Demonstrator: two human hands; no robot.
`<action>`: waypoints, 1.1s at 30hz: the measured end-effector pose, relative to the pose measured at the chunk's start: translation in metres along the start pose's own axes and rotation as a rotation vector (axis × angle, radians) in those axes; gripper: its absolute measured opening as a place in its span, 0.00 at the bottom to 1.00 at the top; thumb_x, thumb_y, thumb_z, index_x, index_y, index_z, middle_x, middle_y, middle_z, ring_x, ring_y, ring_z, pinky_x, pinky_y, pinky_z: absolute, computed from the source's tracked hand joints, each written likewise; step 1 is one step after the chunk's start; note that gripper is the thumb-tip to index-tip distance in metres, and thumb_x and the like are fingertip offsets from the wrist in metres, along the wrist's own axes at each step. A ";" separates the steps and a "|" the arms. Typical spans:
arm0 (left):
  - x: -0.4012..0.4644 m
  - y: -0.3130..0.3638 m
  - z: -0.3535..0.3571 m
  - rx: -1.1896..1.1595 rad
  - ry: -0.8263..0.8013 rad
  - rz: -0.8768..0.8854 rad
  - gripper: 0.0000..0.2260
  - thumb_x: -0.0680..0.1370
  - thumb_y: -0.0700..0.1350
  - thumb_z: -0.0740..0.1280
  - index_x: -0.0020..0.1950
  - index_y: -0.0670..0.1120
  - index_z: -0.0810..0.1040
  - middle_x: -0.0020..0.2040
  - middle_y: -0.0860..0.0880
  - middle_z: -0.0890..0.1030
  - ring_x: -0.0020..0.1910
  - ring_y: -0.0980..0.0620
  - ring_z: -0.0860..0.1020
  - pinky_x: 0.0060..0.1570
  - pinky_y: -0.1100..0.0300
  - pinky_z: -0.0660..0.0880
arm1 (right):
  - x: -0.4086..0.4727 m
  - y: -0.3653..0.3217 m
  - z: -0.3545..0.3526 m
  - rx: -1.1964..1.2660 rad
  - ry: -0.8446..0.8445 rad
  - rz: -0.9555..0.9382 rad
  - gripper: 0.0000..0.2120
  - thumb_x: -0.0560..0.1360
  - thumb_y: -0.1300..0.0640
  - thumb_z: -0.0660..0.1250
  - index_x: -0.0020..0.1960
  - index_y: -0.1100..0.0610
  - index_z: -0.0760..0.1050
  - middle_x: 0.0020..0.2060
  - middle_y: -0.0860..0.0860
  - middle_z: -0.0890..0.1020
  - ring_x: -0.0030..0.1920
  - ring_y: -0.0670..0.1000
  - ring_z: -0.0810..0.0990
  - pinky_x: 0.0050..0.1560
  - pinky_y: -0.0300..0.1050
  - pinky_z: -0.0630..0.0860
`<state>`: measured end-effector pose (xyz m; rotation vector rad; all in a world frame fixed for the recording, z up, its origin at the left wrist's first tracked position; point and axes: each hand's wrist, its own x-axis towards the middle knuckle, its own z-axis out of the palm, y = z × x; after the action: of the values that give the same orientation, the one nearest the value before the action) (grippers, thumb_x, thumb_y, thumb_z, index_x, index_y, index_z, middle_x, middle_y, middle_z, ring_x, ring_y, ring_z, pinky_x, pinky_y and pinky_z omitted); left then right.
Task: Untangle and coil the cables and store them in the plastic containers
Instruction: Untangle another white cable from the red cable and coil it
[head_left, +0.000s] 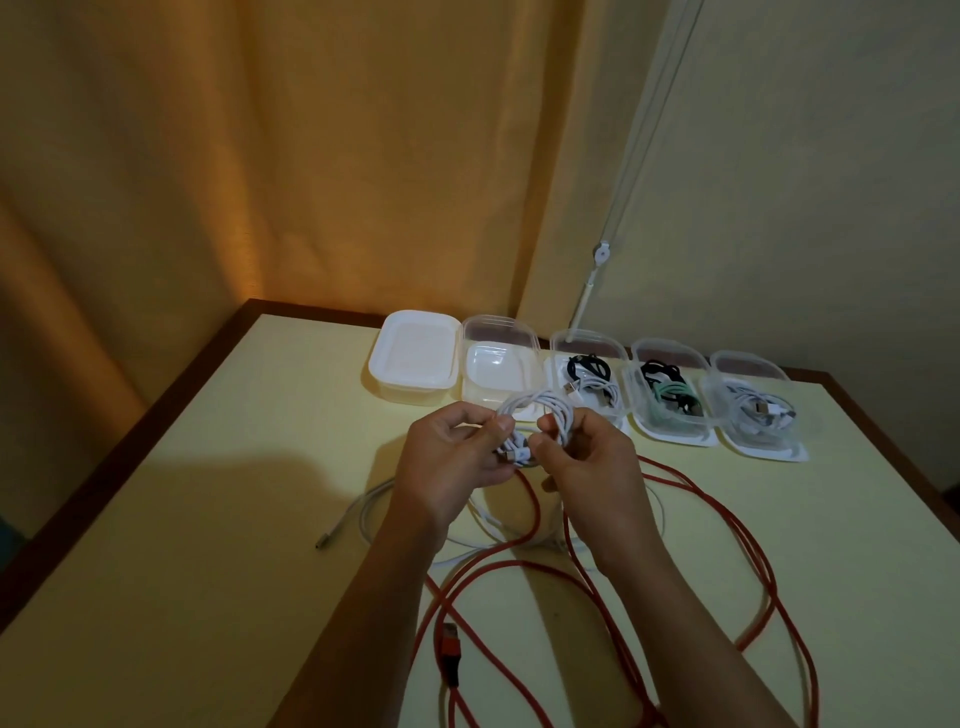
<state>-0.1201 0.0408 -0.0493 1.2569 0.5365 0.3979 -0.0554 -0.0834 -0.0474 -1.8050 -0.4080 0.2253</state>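
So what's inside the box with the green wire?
Inside that clear container sit a mint-green cable and a black cable, coiled together. Its open lid stands behind it. Their plugs and anything underneath are hidden by the coils.

- Left hand (449, 457) was bare, without rings or a watch.
- Right hand (589, 460) was bare too.
- Both forearms, entering from the lower frame, showed no sleeves.

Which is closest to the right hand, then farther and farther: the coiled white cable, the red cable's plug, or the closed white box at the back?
1. Coiled white cable: gripped by the right hand.
2. Closed white plastic box: back left.
3. Red cable's plug: near edge, left.
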 end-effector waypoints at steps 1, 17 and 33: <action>0.000 -0.001 0.000 0.009 -0.015 0.011 0.08 0.78 0.43 0.71 0.51 0.38 0.79 0.45 0.43 0.86 0.43 0.47 0.86 0.40 0.59 0.81 | 0.001 0.001 0.000 -0.007 0.011 0.008 0.04 0.77 0.59 0.71 0.48 0.50 0.81 0.40 0.47 0.86 0.42 0.44 0.84 0.44 0.48 0.81; 0.006 -0.007 -0.006 0.052 0.019 0.036 0.04 0.77 0.42 0.71 0.49 0.41 0.81 0.35 0.50 0.83 0.32 0.56 0.80 0.39 0.56 0.82 | 0.009 -0.005 -0.017 -0.051 -0.027 -0.078 0.11 0.80 0.61 0.65 0.50 0.47 0.83 0.38 0.40 0.86 0.38 0.38 0.81 0.40 0.37 0.73; -0.040 0.079 -0.026 -0.192 -0.337 0.332 0.09 0.80 0.41 0.61 0.49 0.45 0.81 0.36 0.45 0.74 0.33 0.52 0.72 0.31 0.59 0.68 | 0.112 -0.033 0.017 -0.556 -0.038 -0.269 0.09 0.76 0.56 0.73 0.37 0.48 0.82 0.31 0.43 0.81 0.32 0.41 0.77 0.36 0.39 0.71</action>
<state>-0.1676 0.0603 0.0278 1.1952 -0.0005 0.4901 0.0358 -0.0174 -0.0136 -2.2593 -0.7914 -0.0514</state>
